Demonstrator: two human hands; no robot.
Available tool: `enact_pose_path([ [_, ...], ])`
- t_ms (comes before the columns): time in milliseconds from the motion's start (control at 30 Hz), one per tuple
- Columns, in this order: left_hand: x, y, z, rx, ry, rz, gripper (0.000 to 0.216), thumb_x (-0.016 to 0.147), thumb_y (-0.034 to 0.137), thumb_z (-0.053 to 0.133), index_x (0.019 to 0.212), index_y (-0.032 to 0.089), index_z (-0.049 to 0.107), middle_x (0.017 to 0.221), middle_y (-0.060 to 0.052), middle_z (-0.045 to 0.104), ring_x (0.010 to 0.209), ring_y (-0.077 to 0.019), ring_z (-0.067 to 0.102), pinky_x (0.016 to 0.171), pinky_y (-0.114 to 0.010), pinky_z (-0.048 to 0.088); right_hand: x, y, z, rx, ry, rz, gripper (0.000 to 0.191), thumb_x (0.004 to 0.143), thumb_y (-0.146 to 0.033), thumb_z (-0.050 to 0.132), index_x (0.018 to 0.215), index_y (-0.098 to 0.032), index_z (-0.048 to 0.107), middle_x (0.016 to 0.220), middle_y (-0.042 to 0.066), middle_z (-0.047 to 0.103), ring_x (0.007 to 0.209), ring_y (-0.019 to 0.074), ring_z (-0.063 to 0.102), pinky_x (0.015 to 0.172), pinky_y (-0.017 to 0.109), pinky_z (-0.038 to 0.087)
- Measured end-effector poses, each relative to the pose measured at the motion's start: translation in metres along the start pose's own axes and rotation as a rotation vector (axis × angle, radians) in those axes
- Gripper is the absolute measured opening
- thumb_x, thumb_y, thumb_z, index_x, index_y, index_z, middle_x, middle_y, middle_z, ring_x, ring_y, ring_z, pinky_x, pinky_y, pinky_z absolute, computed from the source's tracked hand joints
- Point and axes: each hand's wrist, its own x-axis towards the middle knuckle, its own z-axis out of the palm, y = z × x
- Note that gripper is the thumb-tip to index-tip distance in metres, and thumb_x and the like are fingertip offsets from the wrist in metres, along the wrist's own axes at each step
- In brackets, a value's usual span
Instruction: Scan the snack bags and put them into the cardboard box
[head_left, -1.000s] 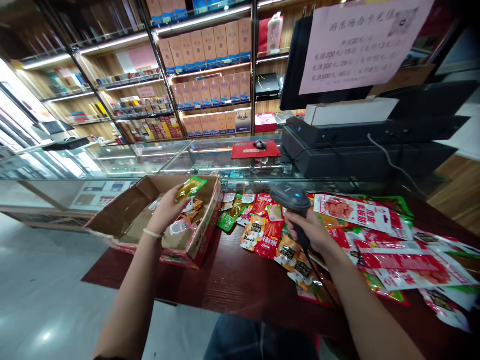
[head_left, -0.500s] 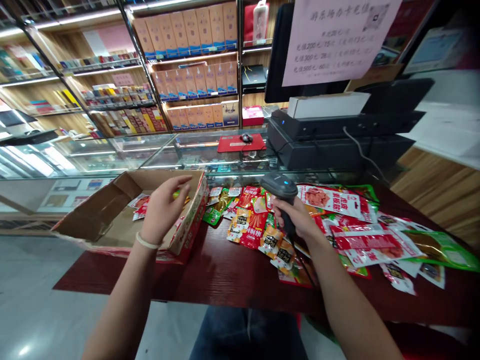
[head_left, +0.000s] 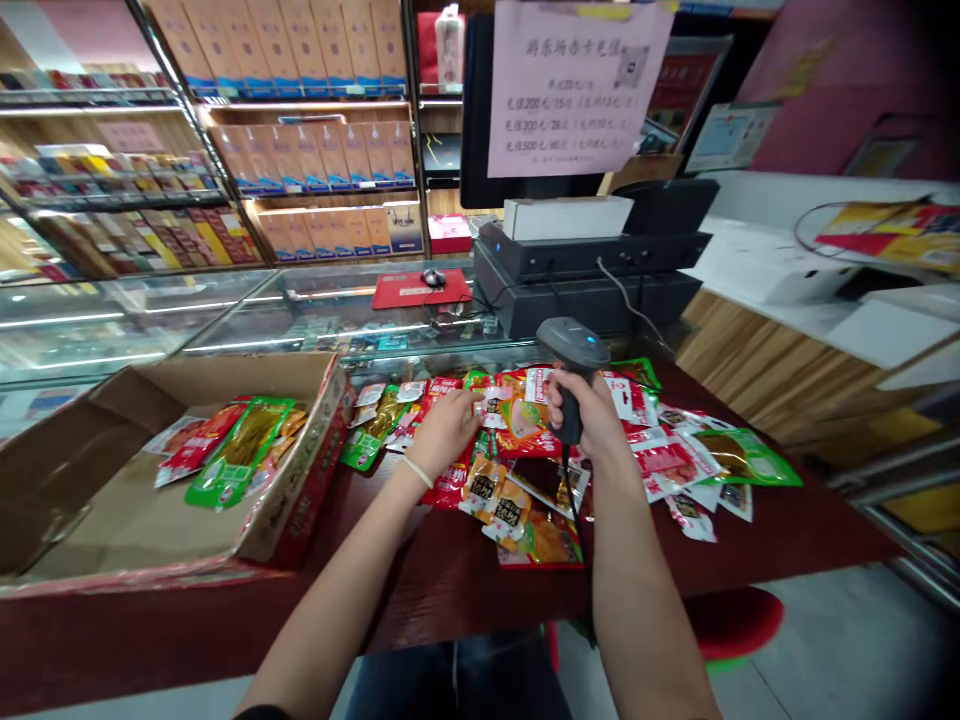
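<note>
**Shop counter: scanner in hand, snack packets spread on the table**

Surface: a dark red-brown table stands in front of a glass display counter. Behind the counter run lit wooden shelves stocked with boxed goods. A black till unit sits at the far edge, with a white box on top and a pink printed notice hung on the screen above it. A red mouse mat with a mouse lies on the glass.

Other items: an open cardboard box rests on the table's left part and contains several packets, a green packet uppermost. A pile of snack packets covers the table's middle and right.

Hands: the right hand is closed around the grip of a black barcode scanner, held upright over the pile, its cable trailing down towards the person. The left hand lies on the pile, fingers curled on a small packet just left of the scanner; a firm hold on it cannot be confirmed.
</note>
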Motion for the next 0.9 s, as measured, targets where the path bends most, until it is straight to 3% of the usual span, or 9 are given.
enact_pose_path([
  [167, 0.022, 0.015, 0.035, 0.014, -0.062, 0.113, 0.024, 0.087, 0.024, 0.057, 0.109, 0.017, 0.062, 0.111, -0.011, 0.064, 0.106, -0.0232, 0.059, 0.095, -0.038, 0.047, 0.002, -0.011, -0.026, -0.01, 0.08, -0.052, 0.027, 0.075, -0.042, 0.069, 0.075, -0.024, 0.048, 0.05, -0.007, 0.047, 0.035, 0.0093, 0.042, 0.032, 0.021, 0.037],
  [367, 0.039, 0.033, 0.07, 0.152, -0.093, 0.166, 0.062, 0.078, 0.042, 0.068, 0.128, 0.009, 0.053, 0.134, -0.02, 0.054, 0.125, -0.032, 0.049, 0.108, -0.045, 0.038, -0.003, -0.015, -0.027, 0.032, 0.078, -0.101, 0.028, 0.079, -0.041, 0.067, 0.07, -0.023, 0.047, 0.052, -0.006, 0.046, 0.037, 0.008, 0.041, 0.034, 0.02, 0.038],
  [467, 0.033, 0.04, 0.076, 0.234, -0.154, 0.171, 0.064, 0.079, 0.041, 0.067, 0.13, 0.006, 0.05, 0.138, -0.023, 0.051, 0.13, -0.0337, 0.046, 0.11, -0.046, 0.036, -0.003, -0.015, -0.026, 0.057, 0.082, -0.107, 0.025, 0.077, -0.039, 0.068, 0.074, -0.023, 0.049, 0.052, -0.007, 0.046, 0.036, 0.0078, 0.041, 0.033, 0.019, 0.037],
  [700, -0.006, 0.042, 0.048, 0.363, -0.238, 0.176, 0.041, 0.09, 0.026, 0.052, 0.128, 0.011, 0.05, 0.134, -0.019, 0.057, 0.126, -0.029, 0.053, 0.103, -0.041, 0.044, 0.003, -0.009, -0.029, 0.097, 0.08, -0.097, 0.024, 0.076, -0.039, 0.069, 0.079, -0.024, 0.05, 0.052, -0.008, 0.047, 0.035, 0.0085, 0.042, 0.031, 0.02, 0.037],
  [833, -0.027, 0.029, 0.021, 0.359, -0.284, 0.133, 0.03, 0.089, 0.019, 0.047, 0.117, 0.016, 0.056, 0.108, -0.012, 0.069, 0.098, -0.0244, 0.066, 0.083, -0.034, 0.052, 0.002, -0.006, -0.023, 0.079, 0.053, -0.102, 0.027, 0.077, -0.039, 0.068, 0.069, -0.022, 0.049, 0.051, -0.006, 0.047, 0.035, 0.0086, 0.042, 0.032, 0.021, 0.038],
  [900, -0.036, 0.016, 0.011, 0.309, -0.245, 0.068, 0.027, 0.088, 0.019, 0.049, 0.113, 0.019, 0.058, 0.096, -0.009, 0.071, 0.086, -0.0222, 0.067, 0.075, -0.031, 0.051, 0.001, -0.005, -0.017, 0.065, 0.036, -0.088, 0.028, 0.078, -0.039, 0.068, 0.067, -0.022, 0.048, 0.052, -0.006, 0.048, 0.036, 0.0082, 0.042, 0.033, 0.021, 0.039],
])
